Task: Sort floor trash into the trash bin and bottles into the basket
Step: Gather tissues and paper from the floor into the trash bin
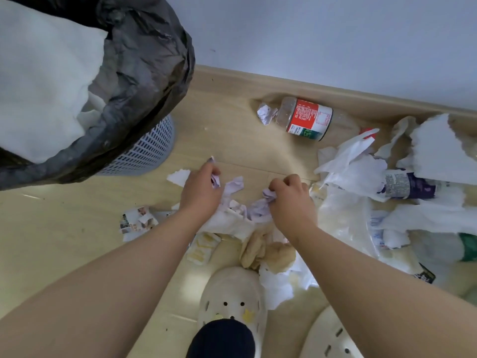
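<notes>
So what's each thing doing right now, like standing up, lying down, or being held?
Trash bin: upright, lined with a black bag, white paper inside.
Red bottle: lying on its side by the wall.
Purple bottle: lying down, partly under a plastic bag.
Paper ball: on the floor beside the red bottle.
Left hand: grips a paper scrap.
Right hand: grips crumpled paper.

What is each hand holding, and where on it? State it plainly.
The left hand grips a crumpled paper scrap around its middle; the right hand pinches a paper wad by its top end.
</notes>
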Motion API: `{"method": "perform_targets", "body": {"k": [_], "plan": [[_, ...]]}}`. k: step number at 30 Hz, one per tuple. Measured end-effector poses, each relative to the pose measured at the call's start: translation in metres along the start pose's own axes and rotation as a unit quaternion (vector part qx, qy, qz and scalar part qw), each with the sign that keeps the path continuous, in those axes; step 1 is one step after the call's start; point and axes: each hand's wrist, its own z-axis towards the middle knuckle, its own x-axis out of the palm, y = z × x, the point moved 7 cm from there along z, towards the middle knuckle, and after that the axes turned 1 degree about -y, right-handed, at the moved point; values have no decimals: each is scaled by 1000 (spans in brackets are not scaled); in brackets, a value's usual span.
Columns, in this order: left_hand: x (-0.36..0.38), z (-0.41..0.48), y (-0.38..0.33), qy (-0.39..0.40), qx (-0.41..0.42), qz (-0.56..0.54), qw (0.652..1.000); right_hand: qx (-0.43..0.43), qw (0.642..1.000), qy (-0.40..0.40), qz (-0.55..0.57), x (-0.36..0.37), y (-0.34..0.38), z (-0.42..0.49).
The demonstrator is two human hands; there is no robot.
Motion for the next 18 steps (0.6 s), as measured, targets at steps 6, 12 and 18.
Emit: {"method": "perform_targets", "body": {"k": [6, 12, 18], "plan": [[-34, -28, -3, -149, -82, -167, 971, 87, 995, -41, 38, -14, -41, -11], [-34, -32, -37, -135, -7, -107, 985, 98, 986, -60, 120, -24, -40, -10], [24, -13, -39, 68, 51, 115, 990, 74, 981, -48, 170, -26, -33, -10]]}}
